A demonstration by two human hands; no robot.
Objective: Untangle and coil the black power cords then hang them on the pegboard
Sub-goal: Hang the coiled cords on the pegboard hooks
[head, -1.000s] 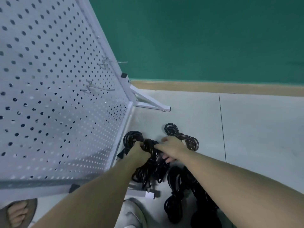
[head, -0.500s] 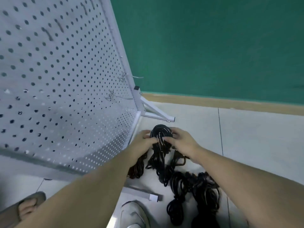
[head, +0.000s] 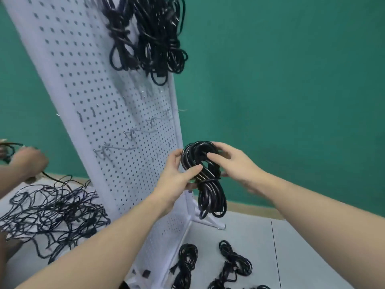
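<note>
Now at the hanging step: you hold one coiled cord (head: 203, 176) up just beside the pegboard (head: 116, 130). Left hand (head: 179, 176): fingers and thumb curled round the coil's waist. Right hand (head: 231, 163): fingers curled round its upper loop. Next, by my reckoning: spread that loop and slip it over a bare hook (head: 116, 148). More coils (head: 187, 261) wait on the floor.

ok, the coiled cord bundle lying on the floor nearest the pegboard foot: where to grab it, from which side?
Take the coiled cord bundle at its wrapped waist, from straight above. It lies flat on the floor, loops fanning out at both ends, so the narrow middle looks like the one spot fingers can close round every strand.
</note>
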